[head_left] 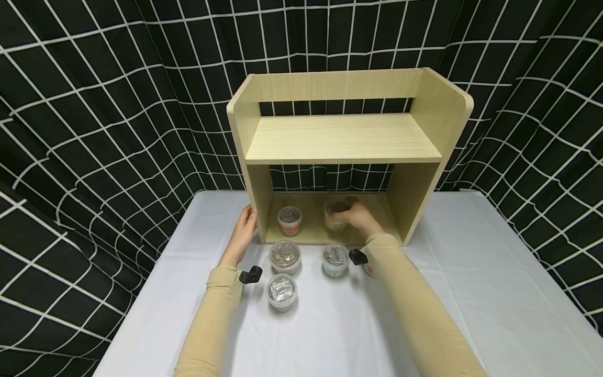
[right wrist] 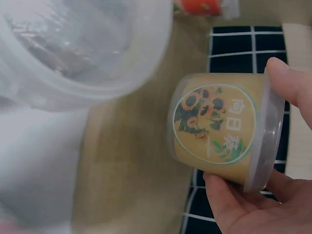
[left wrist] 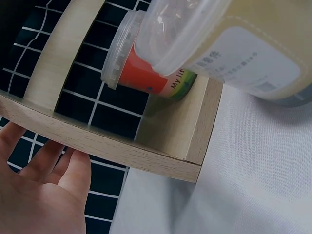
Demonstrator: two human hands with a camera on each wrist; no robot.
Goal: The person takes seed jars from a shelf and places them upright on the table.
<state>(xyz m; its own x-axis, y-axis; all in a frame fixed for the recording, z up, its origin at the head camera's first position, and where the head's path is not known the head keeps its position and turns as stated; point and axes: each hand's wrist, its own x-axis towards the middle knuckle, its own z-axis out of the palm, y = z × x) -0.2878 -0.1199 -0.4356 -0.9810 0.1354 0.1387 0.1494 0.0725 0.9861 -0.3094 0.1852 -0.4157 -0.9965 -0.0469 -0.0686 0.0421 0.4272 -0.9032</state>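
My right hand point(head_left: 359, 214) holds a clear lidded tub point(head_left: 333, 222) inside the lower compartment of the wooden shelf point(head_left: 344, 139). In the right wrist view this tub point(right wrist: 214, 124) shows yellow contents and a round sunflower label, with thumb and fingers on opposite sides near the lid. Whether its base touches the board cannot be told. Against the outside of the shelf's left panel rests my left hand point(head_left: 244, 230), its fingers point(left wrist: 75, 175) extended along the wood. A red-and-green printed tub point(head_left: 289, 222) stands in the compartment's left part.
Before the shelf, on the white tablecloth point(head_left: 325, 335), stand a yellowish tub point(head_left: 285, 256), a clear-lidded tub point(head_left: 281, 291) and a pale-blue-labelled tub point(head_left: 335, 260). A reddish tub point(head_left: 368, 270) is mostly hidden under my right forearm. Black gridded cloth point(head_left: 188, 78) surrounds the table.
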